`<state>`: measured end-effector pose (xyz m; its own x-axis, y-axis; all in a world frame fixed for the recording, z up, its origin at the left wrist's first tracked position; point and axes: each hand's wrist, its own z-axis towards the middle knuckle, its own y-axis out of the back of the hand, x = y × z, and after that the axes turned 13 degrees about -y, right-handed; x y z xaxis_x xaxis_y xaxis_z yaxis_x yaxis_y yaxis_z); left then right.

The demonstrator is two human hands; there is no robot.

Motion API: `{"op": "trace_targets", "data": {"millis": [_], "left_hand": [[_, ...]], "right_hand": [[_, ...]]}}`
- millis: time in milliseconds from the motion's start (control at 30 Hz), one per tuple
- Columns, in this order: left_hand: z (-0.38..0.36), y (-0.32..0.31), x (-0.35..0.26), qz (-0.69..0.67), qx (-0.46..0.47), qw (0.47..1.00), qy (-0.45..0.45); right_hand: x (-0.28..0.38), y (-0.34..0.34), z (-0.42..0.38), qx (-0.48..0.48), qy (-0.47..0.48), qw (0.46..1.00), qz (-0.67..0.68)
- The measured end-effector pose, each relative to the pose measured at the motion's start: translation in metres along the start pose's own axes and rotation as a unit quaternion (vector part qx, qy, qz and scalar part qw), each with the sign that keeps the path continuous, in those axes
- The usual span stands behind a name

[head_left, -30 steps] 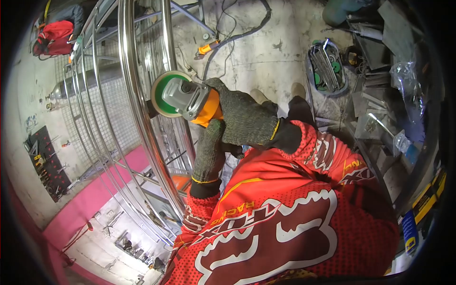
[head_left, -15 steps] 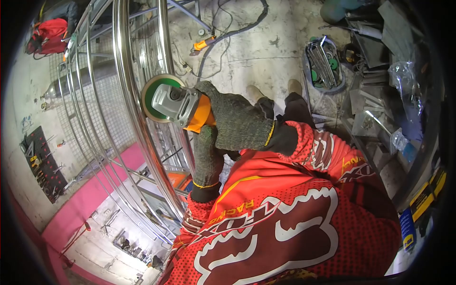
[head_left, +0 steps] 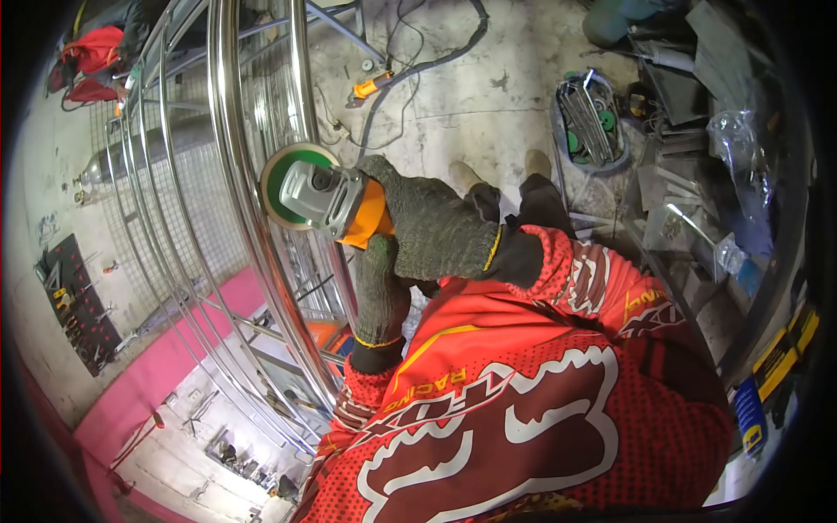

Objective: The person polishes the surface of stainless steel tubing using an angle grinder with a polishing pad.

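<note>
**Against the steel tubes: a grinder held in two gloved hands**

Across the left half of the view stands a frame of polished steel tubes (head_left: 228, 157), curved and upright, with wire mesh (head_left: 187, 200) behind it; it is large and appears to stand on its own, so the tool is brought to it rather than the other way round. Below lies the stained concrete floor (head_left: 471, 96), crossed by a dark cable (head_left: 427, 65), with a pink strip (head_left: 166, 366) along the wall side. At the right edge are shelves of metal offcuts (head_left: 689, 200) and a tub of rods and discs (head_left: 591, 122), seemingly kept near the work.

The person's red printed jersey (head_left: 523, 410) fills the foreground, both arms stretched toward the frame.

The angle grinder (head_left: 336, 205) sits level with the tubes, its green-backed disc (head_left: 292, 185) pressed edge-on against or just beside one tube; actual contact cannot be made out. The right hand (head_left: 432, 227), in a grey knit glove, is wrapped over the orange body from above, fingers closed round it, probably to steady and steer the tool. The left hand (head_left: 379, 292), gloved alike, comes up from below with fingers curled on the underside of the grinder, likely bearing its weight.
</note>
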<state>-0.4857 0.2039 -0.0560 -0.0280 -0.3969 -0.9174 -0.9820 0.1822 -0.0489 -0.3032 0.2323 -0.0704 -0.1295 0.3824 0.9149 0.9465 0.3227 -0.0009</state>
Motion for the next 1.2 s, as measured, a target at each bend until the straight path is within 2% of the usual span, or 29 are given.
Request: {"op": "trace_targets", "data": {"millis": [33,233,267,300,333,400,467,567,667,700,733,800,900,1000,1067,1100,1200], "left_hand": [[-0.002,0.0,0.001,0.0,0.002,1.0,0.0],[0.004,0.001,0.001,-0.016,-0.027,1.0,0.0],[0.015,-0.005,-0.008,0.008,0.016,1.0,-0.018],[0.024,-0.007,-0.014,0.033,0.059,0.997,-0.035],[0.032,-0.006,-0.013,0.02,0.037,0.999,-0.018],[0.056,0.005,-0.016,-0.04,0.109,0.993,0.023],[0.064,-0.002,-0.019,-0.038,0.121,0.992,0.009],[0.06,-0.01,-0.015,-0.032,0.125,0.992,0.005],[0.049,-0.009,-0.01,-0.038,0.149,0.988,0.01],[0.044,-0.019,-0.012,-0.02,0.12,0.993,0.01],[0.04,-0.023,-0.014,-0.001,0.091,0.996,0.011],[0.037,-0.021,-0.012,-0.01,0.089,0.996,0.014],[0.034,-0.013,-0.01,-0.016,0.075,0.997,0.009],[0.026,0.003,-0.005,-0.01,0.118,0.993,-0.016],[0.025,0.01,-0.001,-0.085,0.144,0.986,0.015],[0.021,-0.004,0.002,-0.067,0.091,0.993,-0.023],[0.024,0.005,0.007,-0.09,0.072,0.993,0.018]], "right_hand": [[-0.005,-0.005,0.003,-0.009,0.026,1.0,0.003],[-0.011,-0.016,0.013,-0.031,0.0,1.0,-0.006],[-0.012,-0.018,0.018,-0.031,0.001,0.999,-0.007],[-0.014,-0.018,0.025,-0.09,0.044,0.995,0.005],[-0.014,-0.016,0.033,-0.149,0.087,0.985,0.017],[-0.007,-0.003,0.047,-0.189,0.077,0.979,-0.019],[0.005,0.014,0.041,-0.149,0.019,0.988,-0.025],[0.01,0.025,0.02,-0.131,-0.008,0.991,-0.019],[-0.011,0.016,0.016,-0.123,0.045,0.991,-0.028],[-0.019,0.009,0.019,-0.124,0.062,0.99,-0.013],[-0.026,0.005,0.022,-0.124,0.062,0.99,-0.013],[-0.027,0.001,0.021,-0.082,0.041,0.996,-0.006],[-0.023,-0.004,0.024,-0.075,0.044,0.996,-0.002],[-0.025,-0.011,0.026,-0.067,0.056,0.996,-0.024],[-0.022,-0.011,0.026,-0.07,0.069,0.994,-0.04],[-0.019,-0.006,0.02,-0.058,0.062,0.996,-0.041],[-0.012,-0.007,0.017,-0.059,0.024,0.995,-0.072]]}}
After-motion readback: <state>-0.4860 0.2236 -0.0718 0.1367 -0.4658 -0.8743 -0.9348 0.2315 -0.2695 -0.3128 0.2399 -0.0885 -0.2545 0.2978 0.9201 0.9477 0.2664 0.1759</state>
